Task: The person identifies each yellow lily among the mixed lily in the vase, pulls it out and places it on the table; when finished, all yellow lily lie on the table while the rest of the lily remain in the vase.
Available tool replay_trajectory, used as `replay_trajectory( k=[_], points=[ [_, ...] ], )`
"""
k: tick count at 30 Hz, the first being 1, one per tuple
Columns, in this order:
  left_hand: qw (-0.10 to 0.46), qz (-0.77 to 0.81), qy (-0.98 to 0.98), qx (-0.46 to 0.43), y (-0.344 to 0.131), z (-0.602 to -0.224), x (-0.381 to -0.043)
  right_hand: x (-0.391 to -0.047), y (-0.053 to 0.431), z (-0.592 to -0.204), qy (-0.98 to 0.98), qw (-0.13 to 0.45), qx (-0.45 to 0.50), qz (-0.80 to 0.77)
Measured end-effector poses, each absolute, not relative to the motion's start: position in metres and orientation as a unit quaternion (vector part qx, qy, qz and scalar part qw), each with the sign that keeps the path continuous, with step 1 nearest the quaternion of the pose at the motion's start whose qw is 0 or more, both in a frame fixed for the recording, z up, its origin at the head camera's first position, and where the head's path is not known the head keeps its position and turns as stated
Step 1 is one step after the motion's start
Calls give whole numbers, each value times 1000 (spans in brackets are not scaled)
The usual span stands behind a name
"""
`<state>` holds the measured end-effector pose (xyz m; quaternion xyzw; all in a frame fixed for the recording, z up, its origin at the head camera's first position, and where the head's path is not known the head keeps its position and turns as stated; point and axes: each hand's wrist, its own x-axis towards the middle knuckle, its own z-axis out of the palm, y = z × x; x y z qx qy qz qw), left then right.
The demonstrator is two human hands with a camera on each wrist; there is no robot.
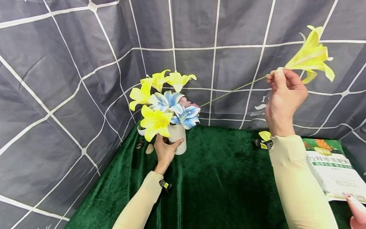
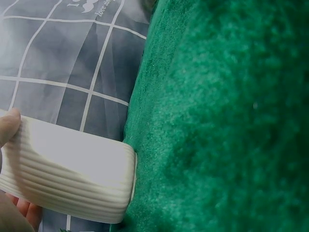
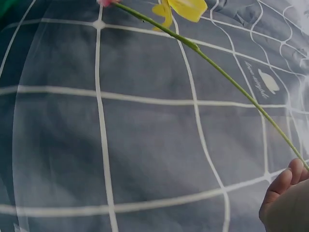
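The right hand (image 1: 286, 95) pinches a yellow lily (image 1: 311, 57) just below its bloom, in mid-air — the long stem (image 1: 234, 91) slanting down leftward toward a white vase (image 1: 180, 143) of flowers (image 1: 187, 117), which the nearer left hand (image 1: 166, 152) clasps upright.

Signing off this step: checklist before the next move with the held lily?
1. Left hand steadying the white vase: ok, thumb and fingers on opposite sides.
2. Vase standing on green cloth: ok.
3. Right hand gripping the held yellow lily: ok, pinched just below the bloom.
4. Stem upright over vase: not ok, it slants off to the right.
5. Stem's lower end free of the vase: cannot tell, hidden near pink flowers.
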<state>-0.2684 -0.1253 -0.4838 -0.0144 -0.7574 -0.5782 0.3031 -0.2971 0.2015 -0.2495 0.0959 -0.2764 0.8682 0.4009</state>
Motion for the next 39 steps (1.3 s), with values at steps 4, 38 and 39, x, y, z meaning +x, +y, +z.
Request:
replay_trajectory(
  k=[4,38,39],
  points=[
    [305,-579,-756,-14,-126,-482,-269,-280,216,-249,-291,415,115,854],
    [292,-573,-766,6,-124,-482,-266,-253,280,-424,-904,88,-27,418],
    [293,-572,-766,7,-124,-482,-266,-255,281,-427,-905,83,-27,416]
  ],
)
